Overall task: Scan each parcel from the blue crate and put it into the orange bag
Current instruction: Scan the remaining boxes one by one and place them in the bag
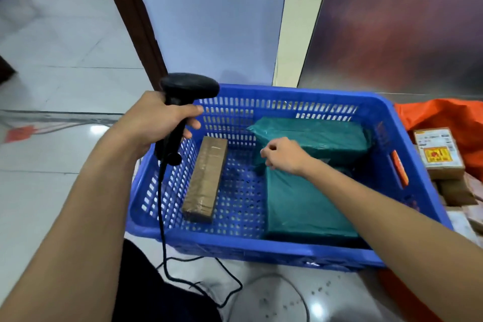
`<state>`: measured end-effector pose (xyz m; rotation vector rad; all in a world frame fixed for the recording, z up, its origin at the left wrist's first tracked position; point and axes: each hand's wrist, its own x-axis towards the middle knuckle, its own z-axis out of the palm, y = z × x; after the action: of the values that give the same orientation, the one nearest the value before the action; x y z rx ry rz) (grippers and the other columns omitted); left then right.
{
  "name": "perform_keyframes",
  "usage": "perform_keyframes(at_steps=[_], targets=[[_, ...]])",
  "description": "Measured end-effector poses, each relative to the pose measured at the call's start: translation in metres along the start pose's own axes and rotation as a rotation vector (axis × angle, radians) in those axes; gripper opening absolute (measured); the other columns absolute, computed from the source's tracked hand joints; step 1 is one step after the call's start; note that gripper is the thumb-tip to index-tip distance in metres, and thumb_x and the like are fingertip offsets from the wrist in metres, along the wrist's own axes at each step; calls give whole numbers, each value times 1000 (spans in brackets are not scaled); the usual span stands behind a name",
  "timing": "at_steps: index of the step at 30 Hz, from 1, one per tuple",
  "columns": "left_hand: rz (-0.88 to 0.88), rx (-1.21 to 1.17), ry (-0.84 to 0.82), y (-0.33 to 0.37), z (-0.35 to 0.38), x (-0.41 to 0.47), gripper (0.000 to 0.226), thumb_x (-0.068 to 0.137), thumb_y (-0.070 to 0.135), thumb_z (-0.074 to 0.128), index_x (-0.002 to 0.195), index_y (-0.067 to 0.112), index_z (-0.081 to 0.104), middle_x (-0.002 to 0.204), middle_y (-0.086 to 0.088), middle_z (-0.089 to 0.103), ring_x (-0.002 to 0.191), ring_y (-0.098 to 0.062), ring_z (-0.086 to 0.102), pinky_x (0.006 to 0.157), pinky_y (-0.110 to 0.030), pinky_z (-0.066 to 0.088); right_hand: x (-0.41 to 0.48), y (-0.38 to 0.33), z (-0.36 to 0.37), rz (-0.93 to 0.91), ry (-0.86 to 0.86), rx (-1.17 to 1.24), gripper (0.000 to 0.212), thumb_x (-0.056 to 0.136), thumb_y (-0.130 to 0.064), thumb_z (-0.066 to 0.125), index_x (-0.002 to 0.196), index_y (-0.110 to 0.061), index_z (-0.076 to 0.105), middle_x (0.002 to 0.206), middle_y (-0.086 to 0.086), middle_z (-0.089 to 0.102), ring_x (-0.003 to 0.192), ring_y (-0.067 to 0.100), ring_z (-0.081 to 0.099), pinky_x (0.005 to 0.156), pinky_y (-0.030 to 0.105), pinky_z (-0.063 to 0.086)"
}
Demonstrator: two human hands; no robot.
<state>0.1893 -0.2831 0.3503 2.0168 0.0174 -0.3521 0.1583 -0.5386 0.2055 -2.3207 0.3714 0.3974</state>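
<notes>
Left hand: the left hand (154, 123) is raised over the crate's near-left corner. Its fingers are wrapped round the handle of a black barcode scanner (188, 86), and the scanner head points across the crate.
Scanner cable: a black cable (167, 256) hangs from the handle and loops on the floor (65, 73) in front of the crate.
Right hand: the right hand (285, 155) reaches into the crate. Its fingers are curled narrow at the spot where the two green parcels meet. They touch the wrapping there, but I cannot tell whether they have a grip.
Blue crate: the blue crate (235, 243) sits on the floor and has three parcels in it.
Brown parcel: a long brown parcel (205, 178) lies flat on the left side of the crate, untouched.
Far green parcel: the far green parcel (321, 136) lies at the back right, with its near edge over the other green one.
Near green parcel: the near green parcel (305, 206) lies flat at the front right, partly under the right forearm.
Orange bag: the orange bag (444, 115) lies just beside the crate's right wall.
Parcels at the bag: a labelled cardboard box (436, 151) and more brown boxes below it rest against the orange fabric. Whether they are fully inside is not clear.
Progress: judging by those boxes, part of the lot is likely done. Three parcels are left to scan and bag.
Step in hand: it looks like picking a green parcel to present to the scanner. No label faces up on either one, so it will probably need turning.
</notes>
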Motion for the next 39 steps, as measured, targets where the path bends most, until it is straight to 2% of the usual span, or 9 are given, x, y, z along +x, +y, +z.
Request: perform_keyframes(at_steps=[7, 9, 12, 19, 24, 29, 32, 35, 39], targets=[[-73, 82, -25, -9, -20, 17, 11, 95, 18, 74, 99, 9, 69, 86, -5, 78, 55, -10, 66, 62, -26, 59, 50, -13, 74, 65, -372, -155, 52, 99, -56, 57, 78, -9, 60, 84, 13, 72, 88, 34, 74, 87, 42, 59], [-105, 61, -37, -13, -23, 19, 10, 96, 17, 73, 99, 9, 68, 86, -7, 76, 54, -10, 67, 64, -27, 57, 58, -23, 97, 39, -387, -252, 55, 96, -63, 57, 104, -9, 63, 106, 17, 70, 111, 39, 68, 91, 40, 53], [-142, 80, 22, -18, -23, 26, 10, 97, 16, 72, 98, 7, 68, 86, -9, 73, 60, -16, 65, 64, -31, 55, 66, -38, 135, 7, -266, -374, 85, 99, -57, 55, 157, -5, 21, 153, 25, 39, 133, 43, 51, 103, 47, 44], [-85, 73, 20, -17, -17, 43, 11, 95, 19, 75, 91, 11, 68, 84, -8, 74, 66, -19, 69, 67, -27, 58, 94, -62, 205, -299, -189, -749, 64, 106, -48, 43, 163, -25, 22, 167, 24, 3, 151, 49, 11, 115, 65, 27], [-67, 118, 13, -19, -14, 47, 15, 94, 23, 77, 86, 12, 69, 82, -7, 75, 64, -16, 68, 66, -24, 57, 102, -55, 224, -231, -288, -750, 71, 104, -63, 31, 164, -27, 17, 169, 19, -18, 154, 51, -10, 113, 76, 25], [-46, 94, 6, -18, -17, 45, 14, 93, 25, 77, 92, 12, 72, 92, -11, 79, 64, -15, 69, 67, -24, 59, 109, -46, 227, -119, -80, -694, 106, 91, -73, 53, 163, -10, 7, 168, 21, -19, 154, 51, -1, 112, 69, 36], [-46, 94, 13, -18, -21, 43, 18, 92, 28, 78, 97, 11, 72, 95, -11, 79, 67, -16, 71, 80, -34, 62, 108, -39, 212, 165, -80, -434, 132, 82, -72, 68, 161, -3, -14, 168, 25, -16, 153, 51, 10, 112, 62, 41], [-42, 77, 18, -18, -24, 43, 21, 92, 28, 78, 99, 9, 73, 97, -13, 79, 66, -16, 71, 71, -27, 61, 101, -31, 201, 269, -102, -234, 133, 83, -62, 75, 160, -7, -17, 167, 28, 7, 142, 47, 41, 108, 49, 48], [-32, 84, 25, -18, -23, 44, 18, 92, 26, 78, 92, 9, 72, 93, -14, 79, 63, -15, 69, 56, -19, 55, 94, -25, 185, 217, -107, -304, 127, 84, -69, 68, 162, -8, -10, 163, 25, 21, 138, 42, 46, 105, 46, 46]])
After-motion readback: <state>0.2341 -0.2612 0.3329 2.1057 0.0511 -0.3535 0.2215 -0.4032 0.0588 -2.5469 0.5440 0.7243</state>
